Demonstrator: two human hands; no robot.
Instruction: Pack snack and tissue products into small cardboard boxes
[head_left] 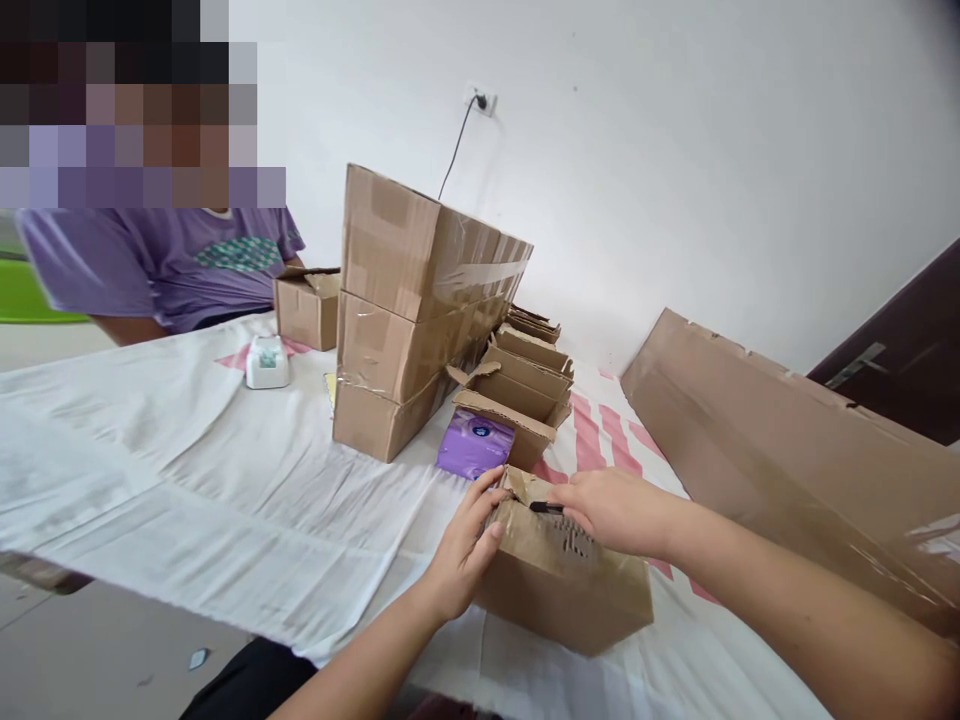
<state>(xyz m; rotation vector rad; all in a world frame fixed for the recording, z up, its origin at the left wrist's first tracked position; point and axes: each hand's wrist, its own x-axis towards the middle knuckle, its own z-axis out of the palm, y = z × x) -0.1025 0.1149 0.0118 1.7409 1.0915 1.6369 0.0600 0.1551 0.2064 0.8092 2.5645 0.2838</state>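
Carton (562,600) braced, dark tool (546,508) at its top

Observed from my remote post, head view only. Carton sits on the cloth-covered table (225,480), close to the near side, its printed top facing up. A ragged gap shows at the far left end of that top.

Right hand (611,508): closed round the dark tool, which I see pointing toward the gap. The tip is too small for me to make out, so I cannot say whether it touches the cardboard.

Left hand (469,545): fingers parted, laid against the left end with fingertips at the top edge. Whether they pinch the flap, I cannot tell.

Just beyond: purple pack (474,447), beside an open carton (517,400).

Step in hand, my reading: the top is being worked open along its seam, apparently only partly.

Next move, my judgement: it calls for a firm brace from the left, short controlled strokes from the right, and left fingertips clear of the tool's line. A slip toward them looks the main risk.
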